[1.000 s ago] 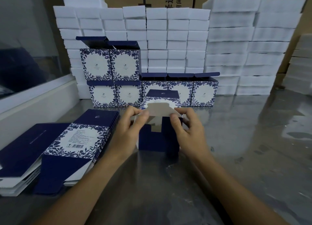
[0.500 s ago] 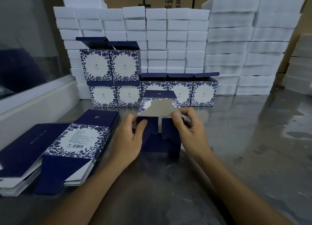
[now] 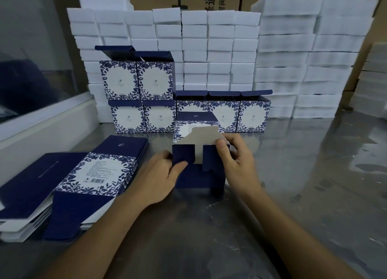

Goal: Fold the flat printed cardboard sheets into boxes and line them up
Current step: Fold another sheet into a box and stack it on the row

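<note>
White foam blocks (image 3: 219, 54) wall the steel tabletop (image 3: 293, 184); seven folded boxes (image 3: 188, 113) line up behind, flat sheets (image 3: 88, 174) remain (plenty). The half-formed box (image 3: 199, 163) stands centre: left hand (image 3: 159, 178) grips its side flap, right hand (image 3: 236, 163) pinches the grey flap.

Table (image 3: 293, 195): scuffed, shiny metal. On it, box (image 3: 199, 174): matt navy card w/ grey raw inside. Behind box, blocks (image 3: 219, 48): white foam, soft-looking. Flat sheets (image 3: 98, 172): printed card, slight sheen.
</note>
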Available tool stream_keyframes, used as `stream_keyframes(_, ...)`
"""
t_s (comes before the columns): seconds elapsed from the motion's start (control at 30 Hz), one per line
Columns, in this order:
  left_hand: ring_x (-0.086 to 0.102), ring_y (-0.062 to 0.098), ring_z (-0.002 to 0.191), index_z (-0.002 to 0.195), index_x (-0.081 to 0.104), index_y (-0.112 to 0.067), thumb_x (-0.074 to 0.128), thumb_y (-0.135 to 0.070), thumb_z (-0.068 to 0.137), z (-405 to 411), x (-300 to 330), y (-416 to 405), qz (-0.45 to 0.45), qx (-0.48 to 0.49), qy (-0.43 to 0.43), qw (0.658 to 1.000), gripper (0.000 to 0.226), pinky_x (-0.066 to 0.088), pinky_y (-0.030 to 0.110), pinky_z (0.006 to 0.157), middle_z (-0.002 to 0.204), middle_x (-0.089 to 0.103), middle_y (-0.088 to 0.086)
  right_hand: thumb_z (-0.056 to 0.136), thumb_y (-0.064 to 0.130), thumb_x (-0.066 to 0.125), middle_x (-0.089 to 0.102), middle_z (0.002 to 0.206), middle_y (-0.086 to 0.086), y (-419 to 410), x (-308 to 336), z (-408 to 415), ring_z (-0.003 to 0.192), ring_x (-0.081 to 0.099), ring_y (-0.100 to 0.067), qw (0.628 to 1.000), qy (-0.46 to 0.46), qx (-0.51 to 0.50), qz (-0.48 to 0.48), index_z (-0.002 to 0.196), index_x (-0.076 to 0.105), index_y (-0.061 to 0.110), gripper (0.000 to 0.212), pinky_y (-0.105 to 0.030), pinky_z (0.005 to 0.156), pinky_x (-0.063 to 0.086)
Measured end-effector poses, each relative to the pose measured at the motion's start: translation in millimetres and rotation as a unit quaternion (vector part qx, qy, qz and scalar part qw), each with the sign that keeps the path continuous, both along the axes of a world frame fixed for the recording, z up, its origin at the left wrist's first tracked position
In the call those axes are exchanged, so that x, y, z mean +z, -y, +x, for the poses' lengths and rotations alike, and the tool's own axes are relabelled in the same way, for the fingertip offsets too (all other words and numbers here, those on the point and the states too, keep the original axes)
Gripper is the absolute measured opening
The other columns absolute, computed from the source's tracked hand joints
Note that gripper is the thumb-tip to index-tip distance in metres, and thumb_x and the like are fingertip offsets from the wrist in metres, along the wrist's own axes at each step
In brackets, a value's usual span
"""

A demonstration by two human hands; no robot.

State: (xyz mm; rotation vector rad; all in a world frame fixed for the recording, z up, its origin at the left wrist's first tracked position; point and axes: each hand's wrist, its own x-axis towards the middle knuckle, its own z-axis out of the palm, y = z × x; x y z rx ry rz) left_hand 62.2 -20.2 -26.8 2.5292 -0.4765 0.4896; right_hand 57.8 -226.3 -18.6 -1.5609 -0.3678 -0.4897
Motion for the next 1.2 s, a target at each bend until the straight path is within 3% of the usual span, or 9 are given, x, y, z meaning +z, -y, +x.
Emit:
stream_keyframes(0.17, 0.057, 0.024, 0.099, 0.105, 0.071, -0.008, 0.045, -0.04, 0.1, 0, 1, 0, 0.026, -0.005, -0.019, 0.999, 0.042, 0.047, 0.044, 0.088, 0.112, 0.057, 0.005, 0.09, 0.046, 0.056, 0.071, 0.1, 0.014, 1, 0, 1, 0.099, 0.068, -0.006, 1.0, 0.008, -0.008, 0.007, 0.101, 0.063, 0.033, 0.018, -0.025, 0.075, 0.057)
stream_keyframes(0.3, 0.048, 0.024, 0.111, 0.108, 0.068, -0.019, 0.034, -0.048, 0.102, -1, -3, 1, 0.199, 0.041, -0.07, 0.977, 0.046, 0.041, 0.042, 0.091, 0.12, 0.054, 0.001, 0.091, 0.045, 0.056, 0.071, 0.099, 0.018, 2, 0, 2, 0.097, 0.068, -0.006, 1.0, 0.012, -0.007, 0.002, 0.101, 0.063, 0.033, 0.017, -0.027, 0.076, 0.059)
stream_keyframes(0.53, 0.047, 0.023, 0.111, 0.089, 0.066, -0.016, 0.036, -0.049, 0.101, 3, -3, 0, 0.214, 0.042, -0.093, 0.972, 0.046, 0.038, 0.042, 0.094, 0.117, 0.054, 0.001, 0.1, 0.025, 0.059, 0.07, 0.106, 0.007, 4, -3, 5, 0.104, 0.067, -0.016, 1.0, -0.003, -0.013, -0.001, 0.105, 0.064, 0.038, 0.015, -0.036, 0.081, 0.06)
stream_keyframes(0.63, 0.05, 0.016, 0.107, 0.082, 0.067, -0.02, 0.029, -0.069, 0.092, 1, -4, -2, 0.131, 0.03, -0.101, 0.986, 0.062, 0.037, 0.043, 0.096, 0.112, 0.058, -0.007, 0.102, 0.008, 0.054, 0.073, 0.101, 0.013, 5, -3, 3, 0.098, 0.07, -0.011, 1.0, -0.01, 0.009, -0.001, 0.11, 0.061, 0.035, 0.029, -0.032, 0.075, 0.061)
stream_keyframes(0.7, 0.057, 0.015, 0.096, 0.092, 0.065, -0.02, 0.022, -0.08, 0.083, -2, -3, -2, 0.018, 0.013, -0.093, 0.995, 0.075, 0.043, 0.045, 0.092, 0.099, 0.062, -0.005, 0.1, -0.004, 0.052, 0.074, 0.096, 0.02, 6, 1, 1, 0.092, 0.071, -0.005, 1.0, -0.006, 0.023, 0.01, 0.108, 0.062, 0.026, 0.033, -0.027, 0.069, 0.061)
stream_keyframes(0.87, 0.059, 0.013, 0.096, 0.102, 0.052, -0.03, 0.05, -0.071, 0.074, -3, -6, -4, -0.247, -0.061, -0.07, 0.965, 0.049, 0.048, 0.041, 0.087, 0.104, 0.061, -0.006, 0.097, -0.011, 0.047, 0.076, 0.081, 0.012, 6, 14, -5, 0.071, 0.07, -0.007, 0.992, -0.071, 0.051, 0.089, 0.091, 0.068, 0.016, 0.035, -0.023, 0.054, 0.054)
stream_keyframes(0.93, 0.06, 0.016, 0.101, 0.102, 0.05, -0.037, 0.052, -0.069, 0.076, -3, -5, -2, -0.306, -0.089, -0.071, 0.945, 0.042, 0.047, 0.043, 0.089, 0.109, 0.063, -0.005, 0.092, -0.007, 0.043, 0.074, 0.086, 0.01, 7, 17, -5, 0.082, 0.068, -0.014, 0.99, -0.088, 0.051, 0.1, 0.086, 0.071, 0.018, 0.038, -0.024, 0.064, 0.052)
stream_keyframes(1.07, 0.063, 0.023, 0.105, 0.1, 0.051, -0.044, 0.035, -0.093, 0.07, 0, -4, -2, -0.362, -0.067, -0.071, 0.927, 0.059, 0.046, 0.058, 0.095, 0.109, 0.066, -0.002, 0.092, 0.023, 0.054, 0.071, 0.102, 0.011, 4, 16, -7, 0.101, 0.063, -0.012, 0.994, -0.074, 0.037, 0.075, 0.089, 0.074, 0.023, 0.019, -0.028, 0.082, 0.048)
stream_keyframes(1.2, 0.062, 0.002, 0.104, 0.123, 0.035, -0.067, 0.036, -0.087, 0.077, -4, -4, 7, -0.309, -0.04, -0.019, 0.95, 0.05, 0.051, 0.041, 0.091, 0.112, 0.062, -0.028, 0.097, 0.013, 0.065, 0.062, 0.123, -0.004, 2, 9, -5, 0.12, 0.056, -0.008, 0.997, 0.018, -0.047, -0.055, 0.095, 0.07, 0.025, 0.013, -0.024, 0.099, 0.044)
